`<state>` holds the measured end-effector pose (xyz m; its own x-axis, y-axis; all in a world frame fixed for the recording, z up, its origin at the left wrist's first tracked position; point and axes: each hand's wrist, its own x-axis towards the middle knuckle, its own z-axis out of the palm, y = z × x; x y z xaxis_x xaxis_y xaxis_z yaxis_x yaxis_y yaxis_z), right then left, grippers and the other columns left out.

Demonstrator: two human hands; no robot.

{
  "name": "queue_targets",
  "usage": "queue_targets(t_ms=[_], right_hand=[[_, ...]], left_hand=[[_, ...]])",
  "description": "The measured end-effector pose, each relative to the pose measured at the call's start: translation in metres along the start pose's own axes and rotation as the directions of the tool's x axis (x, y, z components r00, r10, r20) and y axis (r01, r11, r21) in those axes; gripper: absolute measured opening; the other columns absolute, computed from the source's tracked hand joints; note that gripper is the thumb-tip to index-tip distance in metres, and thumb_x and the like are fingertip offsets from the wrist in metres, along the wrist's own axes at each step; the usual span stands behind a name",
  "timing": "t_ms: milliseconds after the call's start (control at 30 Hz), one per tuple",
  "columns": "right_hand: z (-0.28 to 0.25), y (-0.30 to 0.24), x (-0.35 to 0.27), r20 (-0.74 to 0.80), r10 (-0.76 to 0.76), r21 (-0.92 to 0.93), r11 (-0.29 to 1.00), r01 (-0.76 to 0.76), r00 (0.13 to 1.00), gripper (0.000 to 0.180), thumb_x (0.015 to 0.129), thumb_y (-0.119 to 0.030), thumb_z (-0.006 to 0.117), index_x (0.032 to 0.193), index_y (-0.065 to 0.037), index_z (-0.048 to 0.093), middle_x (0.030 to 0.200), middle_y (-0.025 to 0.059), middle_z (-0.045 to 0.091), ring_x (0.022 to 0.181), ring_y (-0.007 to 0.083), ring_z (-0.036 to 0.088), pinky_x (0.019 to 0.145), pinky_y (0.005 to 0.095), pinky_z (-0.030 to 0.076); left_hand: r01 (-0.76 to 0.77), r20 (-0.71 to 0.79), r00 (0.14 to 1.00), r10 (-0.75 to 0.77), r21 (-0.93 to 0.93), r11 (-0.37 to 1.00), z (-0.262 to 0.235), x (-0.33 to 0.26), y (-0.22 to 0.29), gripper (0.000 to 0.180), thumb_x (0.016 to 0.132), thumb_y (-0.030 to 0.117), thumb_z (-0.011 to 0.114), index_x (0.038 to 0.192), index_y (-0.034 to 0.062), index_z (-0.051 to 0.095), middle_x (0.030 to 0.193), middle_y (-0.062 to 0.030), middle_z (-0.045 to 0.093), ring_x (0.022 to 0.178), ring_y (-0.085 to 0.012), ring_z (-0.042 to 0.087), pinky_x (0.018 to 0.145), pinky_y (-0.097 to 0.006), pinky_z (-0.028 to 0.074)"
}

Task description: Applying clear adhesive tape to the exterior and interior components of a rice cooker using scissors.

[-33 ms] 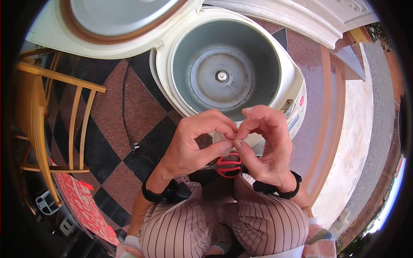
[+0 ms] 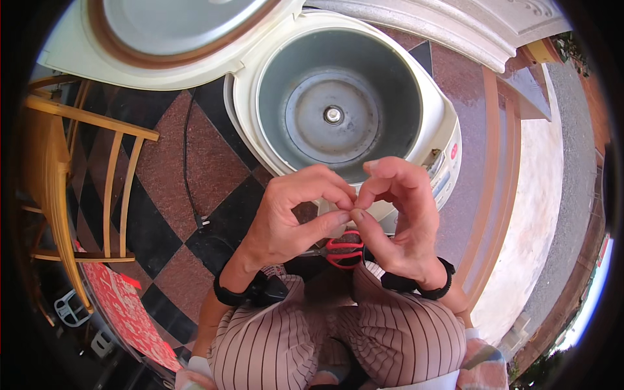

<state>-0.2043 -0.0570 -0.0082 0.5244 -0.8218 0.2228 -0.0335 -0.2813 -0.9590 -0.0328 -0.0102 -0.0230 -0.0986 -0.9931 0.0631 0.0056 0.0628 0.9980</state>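
My left hand [image 2: 286,205] and my right hand [image 2: 403,214] meet in front of the rice cooker [image 2: 250,123]. Thumb and forefinger of each are pinched together, and their tips touch those of the other hand. Whatever lies between the tips is too small to make out. Beyond them, the cooker's grey inside [image 2: 396,78] is bare, with a round heating plate [image 2: 302,120] and a metal knob [image 2: 333,115] at its centre. The lid [image 2: 71,62] is swung up to the far left. Red scissor handles [image 2: 344,245] show just below my fingertips, above my lap.
A black power cord [image 2: 186,156] with a plug lies on the chequered floor [image 2: 195,140] to the left. Beside it stands a wooden chair [image 2: 114,182]. A red patterned sheet [image 2: 123,305] is at the lower left. White moulded stonework [image 2: 448,26] rises behind the cooker, and steps [image 2: 500,188] run along the right.
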Motion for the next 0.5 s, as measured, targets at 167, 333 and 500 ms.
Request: queue_targets(t_ms=[167,333,500], right_hand=[[-0.001,-0.002,-0.001,-0.037,0.085,0.036,0.996,-0.084,0.996,0.047,0.073,0.010,0.059,0.117,0.000,0.045,0.078,0.0067,0.058,0.069,0.0142,0.062,0.068,0.0276,0.051],[-0.002,0.000,-0.002,-0.057,0.114,-0.029,0.993,-0.116,0.992,0.044,0.076,0.009,0.060,0.116,0.000,0.045,0.073,0.0049,0.057,0.067,0.0132,0.061,0.066,0.0265,0.051],[-0.002,0.007,-0.003,-0.174,0.135,-0.061,0.987,-0.148,0.975,0.036,0.081,0.006,0.061,0.114,0.001,0.046,0.084,0.0086,0.057,0.070,0.0114,0.059,0.065,0.0238,0.050]], left_hand=[[0.055,-0.016,0.998,-0.055,0.002,0.998,0.004,0.001,-0.002,0.005,0.078,0.001,0.063,0.083,-0.0011,0.064,0.080,-0.0077,0.063,0.075,-0.0136,0.060,0.066,-0.026,0.045],[0.163,-0.031,0.986,-0.166,-0.082,0.983,0.010,-0.002,0.000,0.011,0.084,0.006,0.058,0.083,-0.0035,0.062,0.077,-0.0070,0.062,0.073,-0.0116,0.060,0.066,-0.025,0.046],[0.242,-0.069,0.964,-0.257,-0.171,0.955,0.014,-0.002,0.001,0.014,0.087,0.008,0.056,0.084,-0.0047,0.060,0.075,-0.0060,0.062,0.074,-0.0108,0.060,0.068,-0.024,0.047]])
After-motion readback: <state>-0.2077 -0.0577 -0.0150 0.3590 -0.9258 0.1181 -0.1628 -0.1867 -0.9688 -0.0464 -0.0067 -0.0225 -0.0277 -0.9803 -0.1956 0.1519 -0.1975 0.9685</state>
